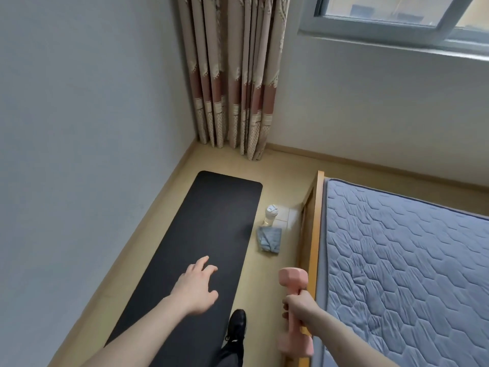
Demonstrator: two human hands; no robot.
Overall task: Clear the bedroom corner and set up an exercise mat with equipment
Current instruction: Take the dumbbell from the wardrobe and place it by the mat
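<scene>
The right hand (299,307) covers the middle of the dumbbell (293,280), and its low end looks blurry. The mat (201,234) runs off the bottom edge, partly under the left arm (148,324) and a shoe (236,325). The bed (397,260) is cut off at the right. The bottle (271,214) is too small to read.

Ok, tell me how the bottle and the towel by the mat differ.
The bottle stands upright; the towel lies flat and folded. The bottle is white and rigid-looking, the towel blue-grey cloth. The bottle sits farther from the person, the towel nearer. Both rest on the floor between the mat and the bed, off the mat itself.
</scene>
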